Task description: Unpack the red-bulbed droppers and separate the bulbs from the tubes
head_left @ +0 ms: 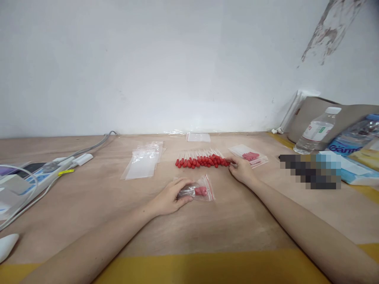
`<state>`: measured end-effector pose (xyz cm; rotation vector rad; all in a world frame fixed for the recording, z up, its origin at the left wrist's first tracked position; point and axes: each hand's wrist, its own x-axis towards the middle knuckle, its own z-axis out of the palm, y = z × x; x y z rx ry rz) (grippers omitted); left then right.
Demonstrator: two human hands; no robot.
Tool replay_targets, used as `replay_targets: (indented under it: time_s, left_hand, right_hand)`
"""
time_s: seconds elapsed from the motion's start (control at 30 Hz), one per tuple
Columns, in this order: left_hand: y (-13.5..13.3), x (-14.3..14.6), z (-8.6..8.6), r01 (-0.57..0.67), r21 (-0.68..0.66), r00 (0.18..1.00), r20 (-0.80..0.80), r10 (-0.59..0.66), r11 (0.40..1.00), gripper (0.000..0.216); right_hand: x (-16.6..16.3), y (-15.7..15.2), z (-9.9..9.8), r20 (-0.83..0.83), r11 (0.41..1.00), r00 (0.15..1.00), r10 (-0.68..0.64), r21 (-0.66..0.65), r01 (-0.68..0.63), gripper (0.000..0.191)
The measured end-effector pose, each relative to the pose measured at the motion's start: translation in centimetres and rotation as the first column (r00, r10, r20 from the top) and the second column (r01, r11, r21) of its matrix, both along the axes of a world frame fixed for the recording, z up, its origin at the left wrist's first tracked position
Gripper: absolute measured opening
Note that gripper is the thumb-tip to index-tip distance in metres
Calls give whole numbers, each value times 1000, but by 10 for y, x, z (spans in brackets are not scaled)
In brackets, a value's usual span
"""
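My left hand (171,196) is closed around a clear zip bag (209,189) lying flat on the table. Inside that bag is a bundle of sticks with red tips, its red end toward the zip. Beyond it lies a row of pale sticks with rounded red heads (195,161), heads toward me. At the row's right end, my right hand (242,170) has thumb and index finger around a red head. Just past this hand rests a filled zip bag (250,156) with red tips showing. To the left are several flat, clear zip bags (141,163), overlapping.
Another flat bag (199,137) lies by the wall. A power strip (44,175) with cables occupies the left side. At right stand a water bottle (315,132), a larger bottle (353,136) and a blue-white packet (349,169). A blurred-out dark object (310,169) lies near them.
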<state>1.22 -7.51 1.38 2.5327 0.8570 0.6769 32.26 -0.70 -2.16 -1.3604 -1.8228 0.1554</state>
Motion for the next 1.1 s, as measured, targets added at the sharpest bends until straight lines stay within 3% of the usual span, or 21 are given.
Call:
replay_targets:
  time_s: [0.23, 0.3, 0.37, 0.47, 0.57, 0.7, 0.9, 1.1]
  left_hand:
    - [-2, 0, 3, -8, -5, 1000, 9, 8, 1000, 41]
    - [-3, 0, 4, -15, -16, 1000, 14, 15, 1000, 40]
    - [-3, 0, 4, -33, -37, 999, 26, 34, 999, 35]
    - [-2, -1, 3, -59, -51, 998, 36, 61, 997, 31]
    - [-1, -1, 1, -72, -30, 997, 11, 73, 997, 33]
    - [0, 0, 3, -42, -25, 999, -17, 42, 999, 37]
    - [6, -3, 3, 35, -19, 997, -67, -36, 999, 43]
    - [9, -4, 3, 57, -33, 989, -133, -60, 998, 51]
  right_hand:
    - [-10, -15, 10, -129, 985, 981, -145, 78, 156, 28]
    - [-18, -26, 15, -138, 997, 989, -53, 47, 60, 20]
    - [-29, -37, 19, -130, 989, 984, 125, -64, -134, 13]
    - [-46, -50, 22, -92, 916, 936, 340, -191, -352, 13]
    - [-59, -55, 23, -86, 866, 890, 448, -204, -456, 19]
    - [-67, -56, 24, -135, 843, 860, 492, -174, -510, 22]
    - [-72, -59, 28, -78, 827, 849, 522, -197, -527, 32]
    - [-86, -63, 30, -6, 845, 875, 485, -254, -470, 18]
